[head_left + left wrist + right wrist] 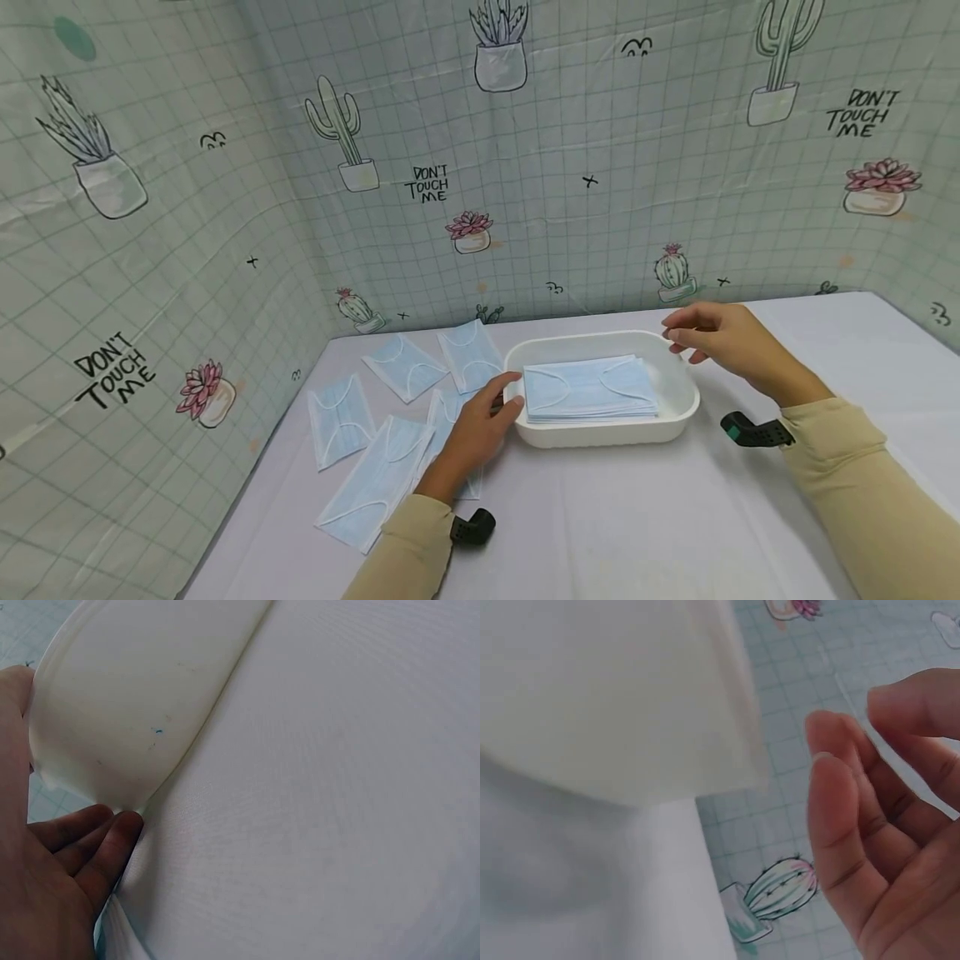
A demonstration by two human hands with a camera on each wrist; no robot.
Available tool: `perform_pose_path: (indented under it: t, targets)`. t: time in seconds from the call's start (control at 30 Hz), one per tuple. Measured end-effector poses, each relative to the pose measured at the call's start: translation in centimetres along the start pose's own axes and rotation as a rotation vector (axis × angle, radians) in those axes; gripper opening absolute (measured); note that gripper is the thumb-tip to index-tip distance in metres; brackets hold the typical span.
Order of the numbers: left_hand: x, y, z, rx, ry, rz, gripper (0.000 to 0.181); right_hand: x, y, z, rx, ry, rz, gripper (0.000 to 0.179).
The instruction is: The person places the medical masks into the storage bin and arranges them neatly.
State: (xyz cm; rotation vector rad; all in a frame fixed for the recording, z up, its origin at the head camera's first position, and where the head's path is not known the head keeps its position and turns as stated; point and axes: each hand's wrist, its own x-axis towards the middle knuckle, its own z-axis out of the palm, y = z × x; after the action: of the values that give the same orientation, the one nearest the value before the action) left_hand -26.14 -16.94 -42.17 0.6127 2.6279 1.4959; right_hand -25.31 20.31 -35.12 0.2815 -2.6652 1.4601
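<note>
A white oval-cornered plastic basin [600, 434] stands on the table with a neat stack of light blue face masks [588, 387] inside. My left hand [480, 429] grips the basin's left end. In the left wrist view the left fingers [105, 855] touch the low outer wall of the basin [142, 697], while the thumb is up by its rim. Just beyond the basin's right end hovers my right hand [723, 342], fingers loosely bent and holding nothing. The right wrist view shows a gap between its fingers [832, 799] and the basin wall [615, 697].
Several loose face masks [367, 483] lie spread over the table's left part, some overlapping and partly behind my left forearm. A white cloth covers the table [600, 525]. Printed fabric [570, 233] hangs behind and at the sides. Black wrist devices [753, 431] sit by both cuffs.
</note>
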Motion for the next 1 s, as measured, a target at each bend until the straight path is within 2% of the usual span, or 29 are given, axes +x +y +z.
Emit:
perform_pose_path:
  t: [0.2,0.4,0.5,0.7,0.87,1.0]
  targets:
    - [0.1,-0.1,0.1,0.012,-0.014,0.010,0.049,-1.2,1.8,-0.1,-0.032,0.054,0.046,0.038]
    - [0.1,0.1,-0.8,0.026,-0.069,-0.002,0.052,-1.9,3.3,0.6,-0.016,0.081,0.074,0.036]
    - [0.2,0.1,-1.1,0.027,-0.090,-0.007,0.054,-2.0,3.5,1.0,-0.029,0.064,0.088,0.038]
    - [0.0,0.3,-2.1,0.017,-0.115,-0.045,0.056,-2.2,3.4,1.6,-0.044,-0.021,0.099,0.050]
    - [-0.3,0.3,-3.8,-0.024,-0.083,-0.036,0.047,-2.5,3.3,1.8,-0.038,-0.075,0.072,0.054]
    - [-0.7,-0.1,-5.3,0.010,-0.045,-0.038,0.042,-2.4,3.6,1.7,-0.033,-0.115,0.081,0.056]
